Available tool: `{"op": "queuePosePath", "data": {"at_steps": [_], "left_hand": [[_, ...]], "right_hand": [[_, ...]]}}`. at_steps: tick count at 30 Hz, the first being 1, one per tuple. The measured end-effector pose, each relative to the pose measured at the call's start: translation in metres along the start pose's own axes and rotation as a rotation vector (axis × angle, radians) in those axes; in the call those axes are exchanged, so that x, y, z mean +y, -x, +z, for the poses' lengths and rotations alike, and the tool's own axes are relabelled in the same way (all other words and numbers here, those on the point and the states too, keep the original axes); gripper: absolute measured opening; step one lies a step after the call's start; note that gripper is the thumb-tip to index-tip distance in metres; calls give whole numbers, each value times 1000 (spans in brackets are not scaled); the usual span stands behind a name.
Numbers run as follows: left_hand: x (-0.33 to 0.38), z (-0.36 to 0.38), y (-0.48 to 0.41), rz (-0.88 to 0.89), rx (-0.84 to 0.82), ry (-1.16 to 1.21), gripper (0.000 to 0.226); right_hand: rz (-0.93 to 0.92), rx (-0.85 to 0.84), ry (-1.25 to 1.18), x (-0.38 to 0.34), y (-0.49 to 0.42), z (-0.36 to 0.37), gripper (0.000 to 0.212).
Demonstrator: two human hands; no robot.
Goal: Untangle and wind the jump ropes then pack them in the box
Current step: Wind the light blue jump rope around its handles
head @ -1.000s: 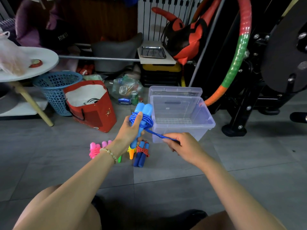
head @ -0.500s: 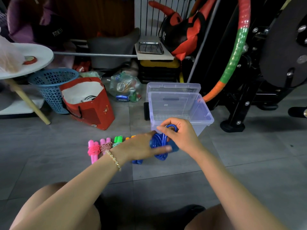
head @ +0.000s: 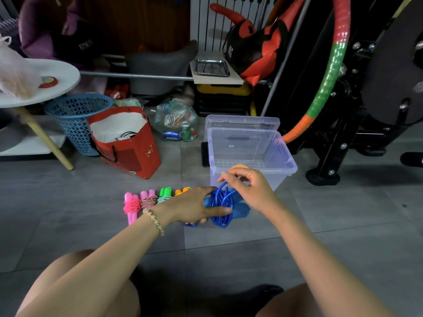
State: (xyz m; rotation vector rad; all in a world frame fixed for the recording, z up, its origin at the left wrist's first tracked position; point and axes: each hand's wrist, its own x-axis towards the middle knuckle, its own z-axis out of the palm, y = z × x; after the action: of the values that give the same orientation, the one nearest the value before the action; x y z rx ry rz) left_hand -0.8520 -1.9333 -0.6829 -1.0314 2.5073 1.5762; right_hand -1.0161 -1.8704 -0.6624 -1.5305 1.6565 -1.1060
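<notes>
Two hands: left hand [head: 194, 207] grips glossy coiled blue rope [head: 221, 205]; right hand [head: 249, 186] pinches loop.

a red bag [head: 128, 154] stands open on the grey tile floor [head: 68, 213], just beside a blue mesh basket [head: 75, 117] near a round white table [head: 59, 88]. behind it lies a clear sack of bottles and cans [head: 176, 120] — farther back, a metal tray [head: 211, 67] and a red, green and orange hoop [head: 329, 72].

Blue rope [head: 221, 208] lowered (right hand [head: 250, 191] now at its coil).
</notes>
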Motion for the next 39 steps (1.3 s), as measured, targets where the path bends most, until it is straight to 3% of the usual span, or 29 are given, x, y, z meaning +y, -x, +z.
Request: {"op": "queuePosePath", "data": {"at_steps": [5, 8, 11, 16, 19, 23, 28, 32, 36, 39], "left_hand": [[3, 4, -2, -18, 77, 69, 32], [5, 6, -4, -32, 144, 68, 33], [2, 8, -7, -58, 238, 31, 42], [4, 13, -9, -97, 367, -23, 44], [6, 14, -11, -83, 337, -97, 47], [6, 12, -10, -16, 282, -46, 53], [16, 5, -3, -52, 162, 143, 46], [21, -4, -2, -292, 33, 532, 82], [17, -6, -1, -395, -179, 761, 93], [27, -3, 3, -359, -129, 811, 85]], "right_hand": [[30, 90, -14, -2, 3, 5, 14], [18, 147, -54, -6, 6, 6, 42], [69, 258, -32, -5, 7, 8, 45], [175, 170, -117, -6, 9, 16, 49], [136, 124, -140, -3, 4, 18, 28], [206, 184, -309, 0, 1, 14, 8], [214, 204, -371, -3, 1, 10, 8], [112, 205, -337, -7, 1, 11, 10], [24, 127, -324, -8, 4, 14, 13], [-1, 123, -376, -12, 4, 12, 13]]}}
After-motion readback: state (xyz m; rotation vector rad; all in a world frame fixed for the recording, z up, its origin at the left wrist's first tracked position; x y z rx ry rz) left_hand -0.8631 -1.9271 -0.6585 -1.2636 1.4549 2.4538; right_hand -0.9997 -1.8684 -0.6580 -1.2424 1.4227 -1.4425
